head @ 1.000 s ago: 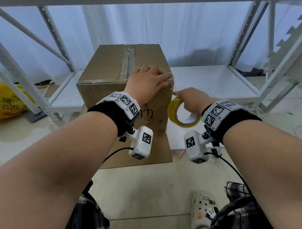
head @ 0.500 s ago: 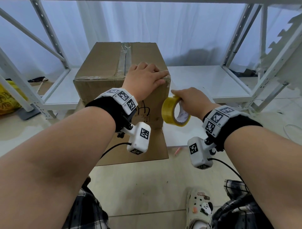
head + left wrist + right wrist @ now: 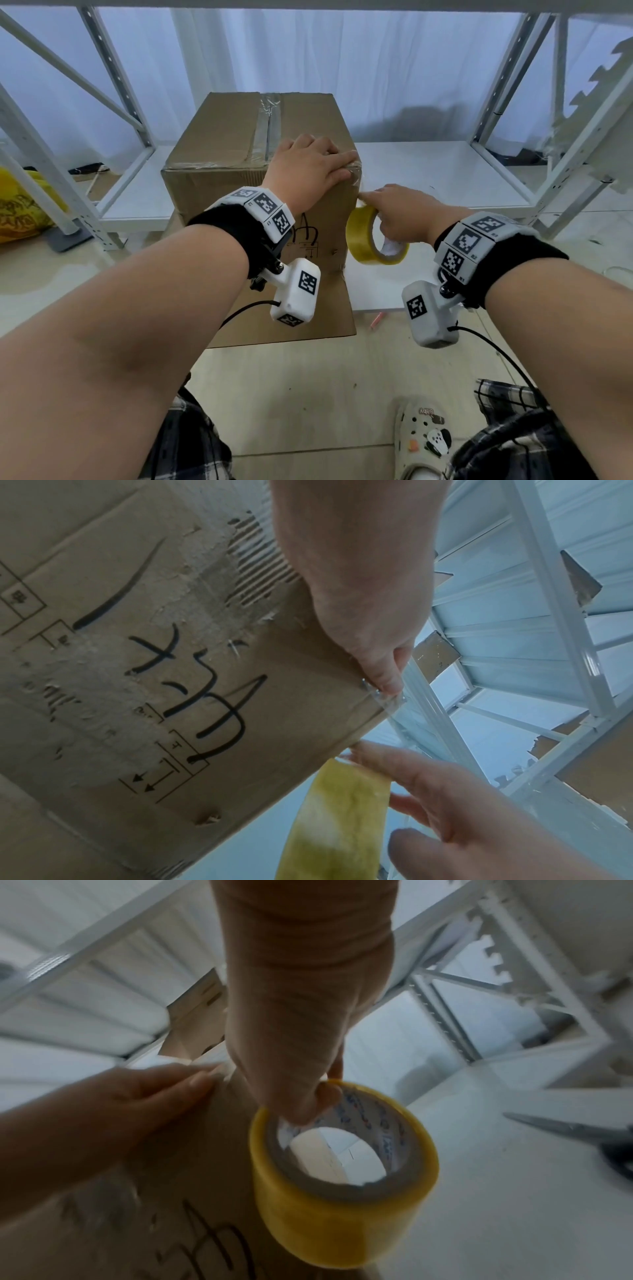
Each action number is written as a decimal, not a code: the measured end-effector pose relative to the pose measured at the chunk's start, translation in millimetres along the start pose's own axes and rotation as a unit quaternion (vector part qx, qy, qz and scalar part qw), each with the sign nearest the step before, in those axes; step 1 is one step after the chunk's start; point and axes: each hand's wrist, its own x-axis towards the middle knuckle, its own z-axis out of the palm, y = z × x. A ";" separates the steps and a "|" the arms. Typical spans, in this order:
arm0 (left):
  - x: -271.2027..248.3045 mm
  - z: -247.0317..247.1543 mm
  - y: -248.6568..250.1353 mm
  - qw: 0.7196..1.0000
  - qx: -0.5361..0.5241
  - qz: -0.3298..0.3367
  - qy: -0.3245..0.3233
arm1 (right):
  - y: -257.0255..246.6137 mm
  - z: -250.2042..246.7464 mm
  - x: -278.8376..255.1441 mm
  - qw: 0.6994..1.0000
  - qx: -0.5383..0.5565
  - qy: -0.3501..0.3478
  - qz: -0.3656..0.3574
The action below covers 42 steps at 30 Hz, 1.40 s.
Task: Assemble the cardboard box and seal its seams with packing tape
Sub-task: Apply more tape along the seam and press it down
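One cardboard box [image 3: 219, 192], left hand [image 3: 308, 171] flat on top, right hand [image 3: 404, 216] gripping one tape roll [image 3: 366, 243]

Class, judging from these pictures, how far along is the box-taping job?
Done: the box stands closed, its top centre seam taped. In hand: the left hand presses tape at the top right corner while the right hand holds the tape roll beside the box's right edge. Left: finishing and cutting this strip; other seams cannot be judged.

The box [image 3: 236, 147] is brown with black scribbles, the tape roll [image 3: 363, 245] is yellow, the shelf [image 3: 445, 171] is white, the trousers [image 3: 534, 445] are black-and-white checked, and the bag [image 3: 20, 205] is yellow.
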 end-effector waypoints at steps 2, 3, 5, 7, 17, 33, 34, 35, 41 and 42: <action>-0.7 0.0 3.1 1.000 0.015 0.004 0.009 | 2.2 -4.7 -2.2 0.992 0.122 -0.022 0.026; -1.5 1.6 5.7 1.000 0.026 -0.001 0.014 | 1.7 -7.6 -2.6 0.982 0.183 -0.016 0.037; -3.4 7.6 10.9 0.998 0.041 -0.032 0.020 | 1.0 -11.9 -1.4 0.961 0.272 0.008 0.045; -6.3 15.1 12.8 0.998 0.026 -0.060 0.027 | 1.3 -12.7 1.2 0.956 0.289 0.021 0.049; -6.2 22.1 -28.1 0.989 -0.120 0.018 0.080 | 1.7 -0.8 16.2 0.949 0.307 0.012 0.068; 3.9 26.7 -22.9 0.968 -0.230 -0.054 0.079 | -5.0 26.9 24.0 0.937 0.341 0.022 0.077; 5.2 27.1 -26.6 0.963 -0.250 -0.049 0.090 | -4.8 28.3 26.4 0.937 0.338 0.028 0.080; 6.2 28.4 -30.8 0.958 -0.264 -0.042 0.100 | -5.8 28.7 28.9 0.938 0.336 0.028 0.082; 11.5 35.1 -35.6 0.950 -0.284 -0.020 0.129 | -26.8 36.1 35.3 0.950 0.302 -0.051 0.054; 12.3 35.5 -37.6 0.948 -0.289 -0.019 0.132 | -28.2 36.3 36.7 0.948 0.309 -0.046 0.055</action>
